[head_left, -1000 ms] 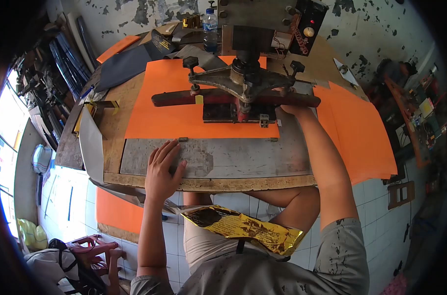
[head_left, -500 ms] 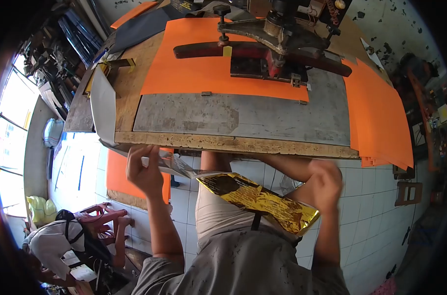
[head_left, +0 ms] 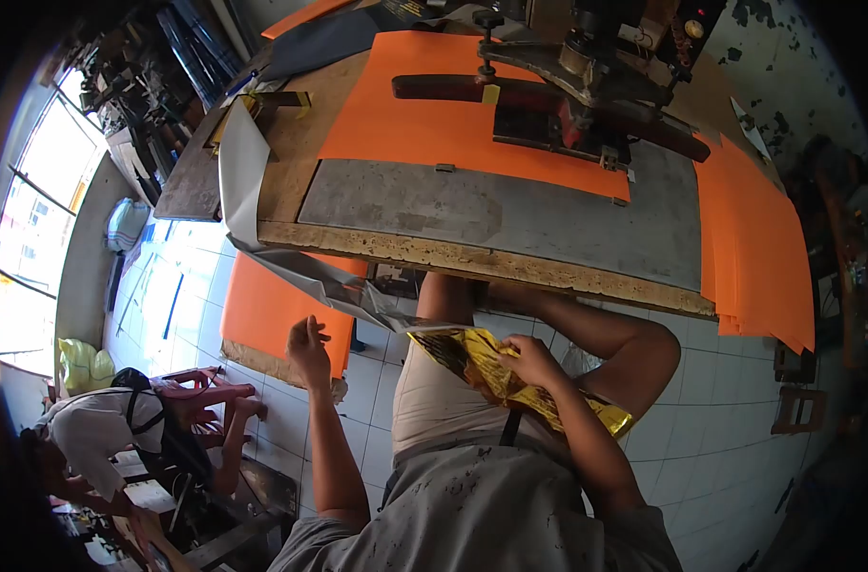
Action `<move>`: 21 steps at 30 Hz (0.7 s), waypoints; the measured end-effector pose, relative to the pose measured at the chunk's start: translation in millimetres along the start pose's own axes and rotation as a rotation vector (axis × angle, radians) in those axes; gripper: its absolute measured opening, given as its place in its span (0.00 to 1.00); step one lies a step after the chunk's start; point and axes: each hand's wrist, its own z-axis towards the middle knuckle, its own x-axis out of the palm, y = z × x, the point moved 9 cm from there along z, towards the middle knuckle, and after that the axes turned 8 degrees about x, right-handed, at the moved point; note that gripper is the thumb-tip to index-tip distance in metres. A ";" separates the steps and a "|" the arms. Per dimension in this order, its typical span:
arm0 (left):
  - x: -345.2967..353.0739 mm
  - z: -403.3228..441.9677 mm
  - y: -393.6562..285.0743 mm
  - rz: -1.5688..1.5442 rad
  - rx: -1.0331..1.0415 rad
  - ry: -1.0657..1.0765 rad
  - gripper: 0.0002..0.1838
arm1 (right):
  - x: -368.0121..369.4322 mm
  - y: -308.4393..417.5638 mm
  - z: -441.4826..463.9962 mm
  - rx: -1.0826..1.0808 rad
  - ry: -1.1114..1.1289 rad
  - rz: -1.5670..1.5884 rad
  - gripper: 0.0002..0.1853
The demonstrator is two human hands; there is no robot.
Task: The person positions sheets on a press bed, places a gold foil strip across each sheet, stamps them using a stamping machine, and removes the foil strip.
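Observation:
A long strip of gold foil (head_left: 486,367), its printed gold face turned up, lies crumpled across my lap. From there its silver side (head_left: 310,276) runs up to the left, over the table edge. My right hand (head_left: 531,362) is closed on the foil's upper edge, fingers pinched on it. To the left of the strip, apart from it, my left hand (head_left: 308,353) hangs in the air with loosely bent fingers and nothing visible in it. In front stands a press (head_left: 577,86) with a dark red curved bar, over an orange sheet (head_left: 415,105) on a grey metal plate (head_left: 405,205).
A stack of orange sheets (head_left: 754,248) overhangs the table's right end. More orange sheets (head_left: 281,310) sit on a lower surface at left. A wooden edge (head_left: 491,265) borders the table before my knees. Another person (head_left: 119,429) bends over at lower left.
My left hand has let go of the silver strip and moved down from the table edge. My right hand has swung left from beside my knee onto the gold foil. The view has shifted slightly.

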 end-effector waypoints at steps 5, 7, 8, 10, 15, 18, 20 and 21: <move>10.6 0.8 -15.1 -0.248 -0.032 -0.009 0.22 | -57.2 70.7 -82.8 -0.095 0.126 0.136 0.12; 16.2 0.3 -57.3 -0.374 -0.046 -0.051 0.22 | -73.9 85.4 -116.6 -0.072 0.205 0.136 0.12; 16.9 0.4 -67.7 -0.437 -0.106 -0.047 0.21 | -81.0 92.1 -131.8 -0.063 0.244 0.136 0.12; 20.2 5.1 -75.3 -0.571 -0.095 -0.041 0.21 | -94.9 101.2 -158.4 -0.016 0.302 0.108 0.11; -12.0 9.8 -104.1 -0.536 -0.042 -0.116 0.25 | -111.0 98.6 -199.1 -0.025 0.313 0.112 0.12; -29.5 -0.4 -179.9 -0.475 -0.026 -0.084 0.26 | -132.1 98.2 -218.5 -0.099 0.218 0.146 0.14; -25.9 -1.8 -214.8 -0.413 0.099 -0.019 0.27 | -160.9 85.9 -236.7 -0.077 0.101 0.179 0.16; -22.0 -1.1 -225.5 -0.384 0.162 0.017 0.28 | -175.9 77.9 -245.4 -0.064 0.040 0.196 0.17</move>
